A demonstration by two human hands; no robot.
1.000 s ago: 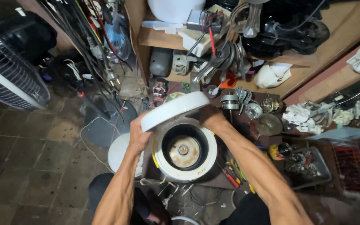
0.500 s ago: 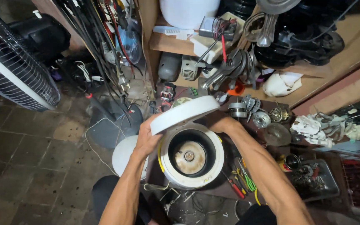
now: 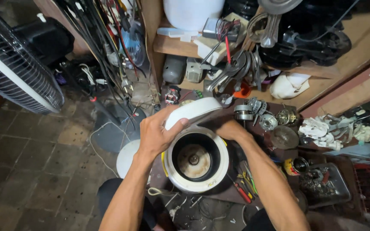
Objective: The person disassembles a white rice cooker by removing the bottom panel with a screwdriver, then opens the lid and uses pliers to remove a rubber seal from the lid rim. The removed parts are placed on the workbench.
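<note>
While the lid [image 3: 192, 112] tilts open, left-hand fingers [image 3: 173, 124] clasp its edge.

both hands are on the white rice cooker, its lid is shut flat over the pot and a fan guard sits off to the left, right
Not quite: the lid is raised and tilted, leaving the white rice cooker open with its heating plate visible, as the head view shows. The left hand and right hand are on it, fan guard at left.

Right hand [image 3: 230, 129]: fingers hidden behind the white lid [image 3: 192, 112]. Fan grille [image 3: 13, 70] cut off at the left edge. Small parts on the worktop [image 3: 275, 141] too small to identify. Both elbows out of frame.
</note>
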